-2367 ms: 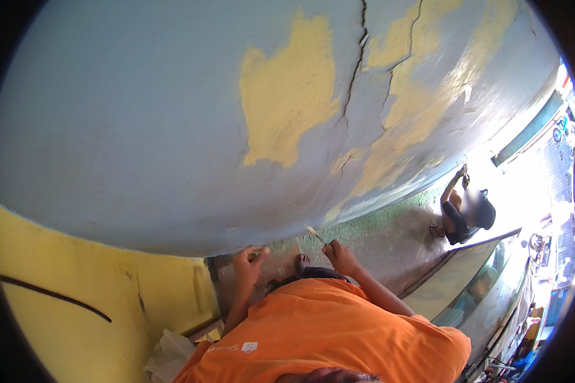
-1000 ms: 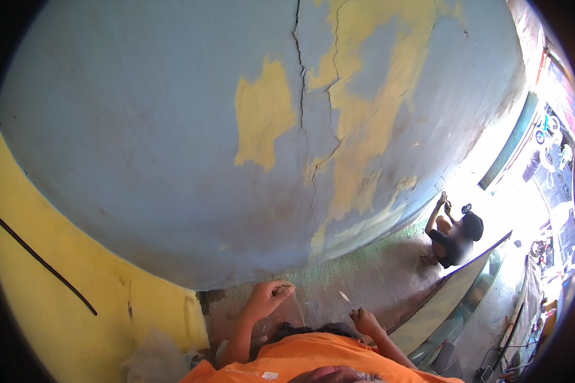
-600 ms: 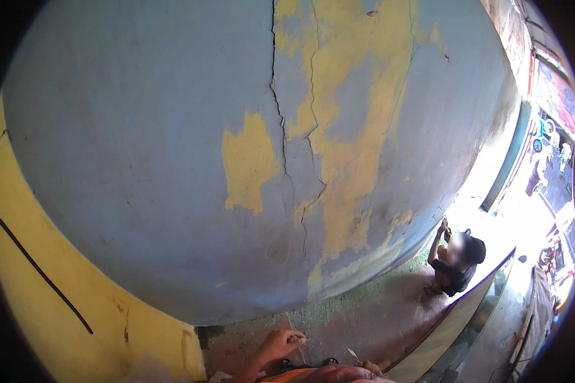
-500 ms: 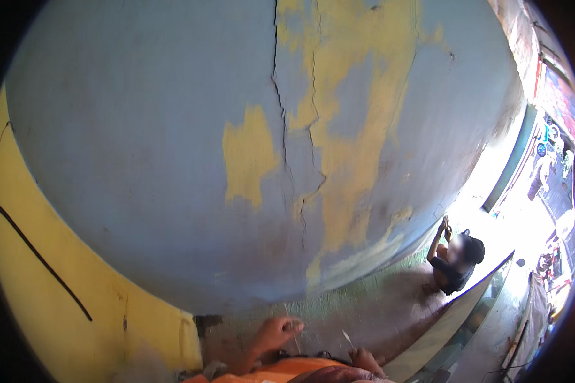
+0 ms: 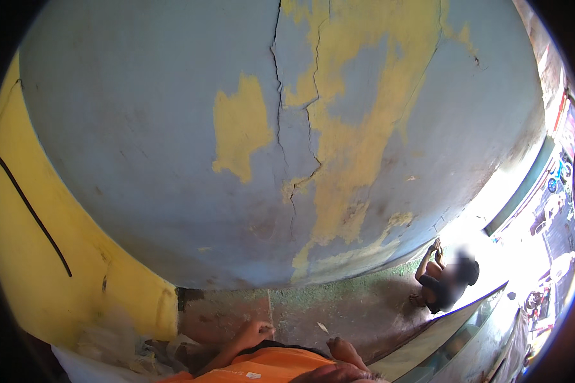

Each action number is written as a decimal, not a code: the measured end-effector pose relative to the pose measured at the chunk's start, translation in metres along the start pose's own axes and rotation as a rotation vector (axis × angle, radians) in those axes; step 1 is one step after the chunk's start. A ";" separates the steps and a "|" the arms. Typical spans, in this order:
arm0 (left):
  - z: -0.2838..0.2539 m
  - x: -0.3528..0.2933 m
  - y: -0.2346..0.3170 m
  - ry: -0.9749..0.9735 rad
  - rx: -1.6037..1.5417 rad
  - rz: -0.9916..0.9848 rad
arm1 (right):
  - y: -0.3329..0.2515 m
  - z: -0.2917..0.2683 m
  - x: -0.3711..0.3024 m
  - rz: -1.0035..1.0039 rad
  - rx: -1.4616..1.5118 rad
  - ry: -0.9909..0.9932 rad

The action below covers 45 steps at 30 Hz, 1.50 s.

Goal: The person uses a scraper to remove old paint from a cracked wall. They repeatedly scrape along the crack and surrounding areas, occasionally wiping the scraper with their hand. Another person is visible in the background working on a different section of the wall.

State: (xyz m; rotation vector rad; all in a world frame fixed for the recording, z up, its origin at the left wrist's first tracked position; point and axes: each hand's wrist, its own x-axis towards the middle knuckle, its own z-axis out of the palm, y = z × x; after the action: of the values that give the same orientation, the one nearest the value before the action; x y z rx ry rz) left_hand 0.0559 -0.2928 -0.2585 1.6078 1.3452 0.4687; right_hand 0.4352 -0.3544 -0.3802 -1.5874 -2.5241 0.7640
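Note:
A large wall [image 5: 140,127] of worn blue-grey paint fills the view, with yellow patches [image 5: 241,124] and long dark cracks. My left hand [image 5: 257,332] is low in front of it, its fingers curled closed; whatever they hold, if anything, is hidden. To its right, my right hand [image 5: 342,351] is closed around a slim tool whose pale, pointed tip [image 5: 322,327] shows beyond the fingers. I cannot tell the tool's exact kind. Both hands are close to my orange shirt [image 5: 268,366], apart from the wall.
Another person [image 5: 444,287] crouches at the wall's foot on the right, hands raised to it. A yellow wall [image 5: 25,255] with a black cable [image 5: 29,207] stands left. Pale plastic sheeting [image 5: 108,341] lies lower left. A long panel [image 5: 428,338] slants at lower right, near a bright opening.
My view has shifted, so the wall's cracks and patches sit higher. My left hand is farther left and lower; my right hand has moved left, and less of its tool shows.

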 end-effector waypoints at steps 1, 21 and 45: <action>0.008 -0.001 -0.005 -0.035 0.016 -0.033 | -0.003 -0.012 0.005 0.101 0.069 0.005; 0.017 -0.016 0.069 0.193 -0.104 0.048 | -0.048 -0.117 0.057 0.266 0.323 0.165; -0.086 -0.049 0.058 -0.080 0.317 0.012 | -0.149 -0.251 0.166 0.168 0.482 0.605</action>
State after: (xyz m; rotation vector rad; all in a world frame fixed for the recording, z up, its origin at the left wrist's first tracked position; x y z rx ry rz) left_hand 0.0052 -0.2979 -0.1556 1.8713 1.4008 0.2009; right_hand 0.3112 -0.1691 -0.1294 -1.5597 -1.6576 0.6973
